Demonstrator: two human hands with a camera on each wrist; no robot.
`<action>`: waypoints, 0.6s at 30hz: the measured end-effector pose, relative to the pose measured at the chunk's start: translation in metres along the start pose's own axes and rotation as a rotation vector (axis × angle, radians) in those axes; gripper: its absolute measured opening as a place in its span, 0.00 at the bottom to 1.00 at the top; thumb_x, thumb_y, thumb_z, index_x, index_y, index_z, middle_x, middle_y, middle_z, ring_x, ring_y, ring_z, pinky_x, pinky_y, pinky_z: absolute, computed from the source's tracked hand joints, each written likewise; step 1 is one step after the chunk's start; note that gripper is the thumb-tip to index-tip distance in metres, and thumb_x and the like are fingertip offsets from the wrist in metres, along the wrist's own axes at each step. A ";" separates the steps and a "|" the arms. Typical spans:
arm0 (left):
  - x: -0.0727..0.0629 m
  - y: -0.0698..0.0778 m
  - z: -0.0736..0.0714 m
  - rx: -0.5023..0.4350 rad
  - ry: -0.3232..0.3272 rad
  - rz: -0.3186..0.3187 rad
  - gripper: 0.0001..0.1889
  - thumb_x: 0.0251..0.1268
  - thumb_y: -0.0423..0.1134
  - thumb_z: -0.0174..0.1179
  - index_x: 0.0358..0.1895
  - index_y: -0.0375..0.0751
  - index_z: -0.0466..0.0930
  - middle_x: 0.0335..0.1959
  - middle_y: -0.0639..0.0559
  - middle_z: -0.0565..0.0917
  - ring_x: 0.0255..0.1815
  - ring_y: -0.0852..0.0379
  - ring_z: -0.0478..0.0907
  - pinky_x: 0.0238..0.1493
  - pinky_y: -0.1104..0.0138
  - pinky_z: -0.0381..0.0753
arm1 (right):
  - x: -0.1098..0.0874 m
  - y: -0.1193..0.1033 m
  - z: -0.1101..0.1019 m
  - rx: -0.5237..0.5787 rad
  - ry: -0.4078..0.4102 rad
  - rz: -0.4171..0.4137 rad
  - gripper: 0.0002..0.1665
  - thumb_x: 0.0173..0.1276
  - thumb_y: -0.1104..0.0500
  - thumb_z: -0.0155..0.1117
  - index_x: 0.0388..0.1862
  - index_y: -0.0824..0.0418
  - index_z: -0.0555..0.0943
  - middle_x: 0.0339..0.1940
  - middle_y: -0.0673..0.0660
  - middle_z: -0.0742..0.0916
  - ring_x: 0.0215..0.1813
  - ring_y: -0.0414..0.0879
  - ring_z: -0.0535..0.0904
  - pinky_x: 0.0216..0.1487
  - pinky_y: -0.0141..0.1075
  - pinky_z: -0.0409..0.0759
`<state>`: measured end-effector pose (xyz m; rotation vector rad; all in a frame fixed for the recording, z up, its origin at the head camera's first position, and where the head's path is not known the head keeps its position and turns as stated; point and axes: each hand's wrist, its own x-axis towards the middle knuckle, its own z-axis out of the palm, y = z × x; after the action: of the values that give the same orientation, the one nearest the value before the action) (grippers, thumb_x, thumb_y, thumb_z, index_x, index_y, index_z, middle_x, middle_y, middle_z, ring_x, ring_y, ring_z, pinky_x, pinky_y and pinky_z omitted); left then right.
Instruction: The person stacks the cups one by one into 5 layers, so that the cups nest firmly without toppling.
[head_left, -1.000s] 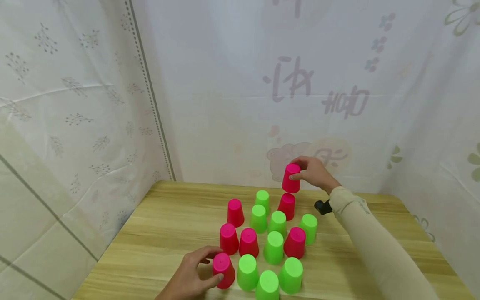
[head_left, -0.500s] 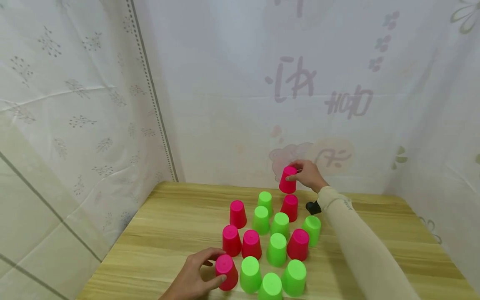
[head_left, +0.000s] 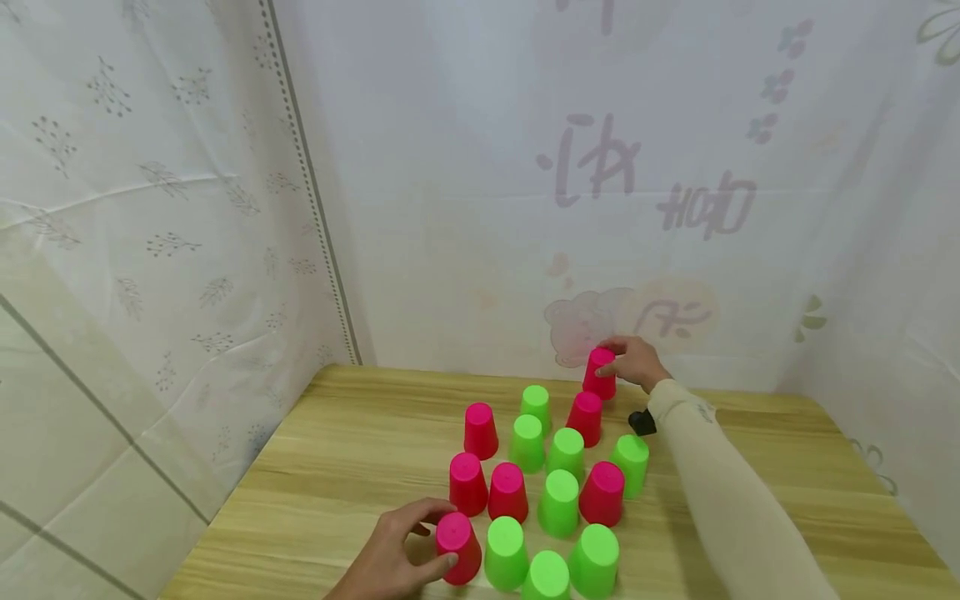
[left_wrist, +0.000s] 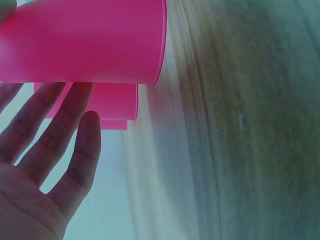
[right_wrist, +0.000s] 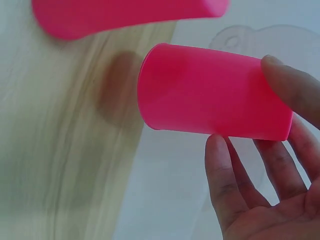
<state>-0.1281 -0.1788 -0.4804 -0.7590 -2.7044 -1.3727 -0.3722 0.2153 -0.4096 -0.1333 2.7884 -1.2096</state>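
Note:
At the back of the table, my right hand (head_left: 637, 363) pinches an upside-down pink plastic cup (head_left: 596, 382) near its base. In the right wrist view the rim of this cup (right_wrist: 200, 92) hovers close over the wood, with a shadow beside it. Another pink cup (head_left: 585, 419) stands just in front of it. My left hand (head_left: 401, 546) is at the front left, thumb and fingers around a pink cup (head_left: 461, 560) that stands upside down on the table. The left wrist view has more pink cups (left_wrist: 115, 102) behind this one (left_wrist: 85, 45).
Several upside-down green cups (head_left: 559, 504) and pink cups (head_left: 507, 493) stand close together between the hands. A green cup (head_left: 632, 465) is nearest the right forearm. The wooden table (head_left: 315, 467) ends against a white printed curtain (head_left: 450, 208) at the back and sides.
My right hand has lowered its pink cup toward the table, behind the standing pink cup. The left hand keeps its place on its cup. The whole view has shifted slightly.

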 end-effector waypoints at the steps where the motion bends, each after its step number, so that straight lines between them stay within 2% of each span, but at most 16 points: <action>1: 0.000 0.000 0.000 -0.001 -0.004 -0.006 0.24 0.61 0.46 0.70 0.59 0.47 0.78 0.53 0.62 0.85 0.50 0.68 0.80 0.48 0.63 0.87 | 0.000 0.002 0.000 -0.004 0.003 0.004 0.33 0.62 0.59 0.70 0.67 0.64 0.75 0.67 0.71 0.78 0.61 0.64 0.77 0.55 0.48 0.85; 7: 0.000 -0.002 -0.001 -0.010 -0.032 -0.041 0.24 0.63 0.49 0.69 0.60 0.47 0.78 0.53 0.61 0.85 0.50 0.68 0.80 0.48 0.64 0.86 | -0.005 0.008 0.001 -0.019 0.011 0.021 0.33 0.61 0.60 0.71 0.65 0.66 0.76 0.66 0.73 0.78 0.62 0.66 0.76 0.58 0.50 0.82; 18: -0.001 -0.001 -0.001 -0.014 -0.028 -0.021 0.23 0.64 0.51 0.68 0.59 0.46 0.79 0.51 0.62 0.86 0.49 0.68 0.80 0.48 0.64 0.86 | -0.005 0.015 0.003 -0.039 0.006 0.017 0.33 0.62 0.59 0.70 0.66 0.67 0.76 0.66 0.74 0.78 0.65 0.68 0.73 0.62 0.55 0.79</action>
<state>-0.1284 -0.1805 -0.4806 -0.7582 -2.7348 -1.3971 -0.3670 0.2237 -0.4220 -0.1093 2.8131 -1.1535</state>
